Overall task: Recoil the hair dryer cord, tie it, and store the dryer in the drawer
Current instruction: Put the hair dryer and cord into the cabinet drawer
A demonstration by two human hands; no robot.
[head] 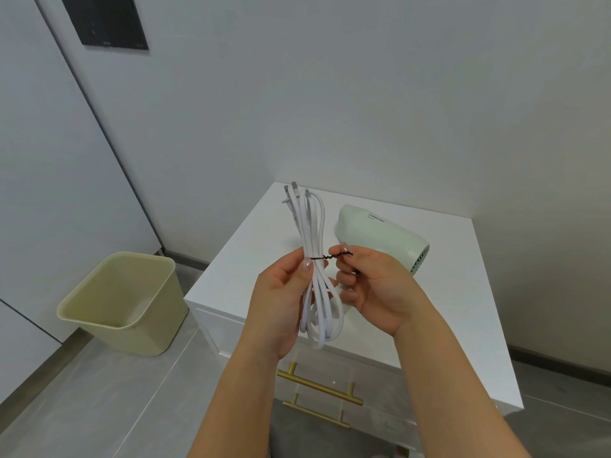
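Our left fingers (pixel 306 265) clasp the coiled cord (pixel 313 226); our right fingers (pixel 344 250) pinch the twist tie (pixel 326 257). We should twist it tight, close beside them.

Head-worn camera looks steeply down, close above white cabinet (pixel 446 309).

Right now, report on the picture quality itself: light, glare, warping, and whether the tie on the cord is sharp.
Head view: soft, even light, faint shadows; wide-angle warping bends the door edge at left; the white cord and black twist tie are sharp; head view again: mild sheen on the floor tiles near the bin; lettering on the hair dryer is too blurred to read.
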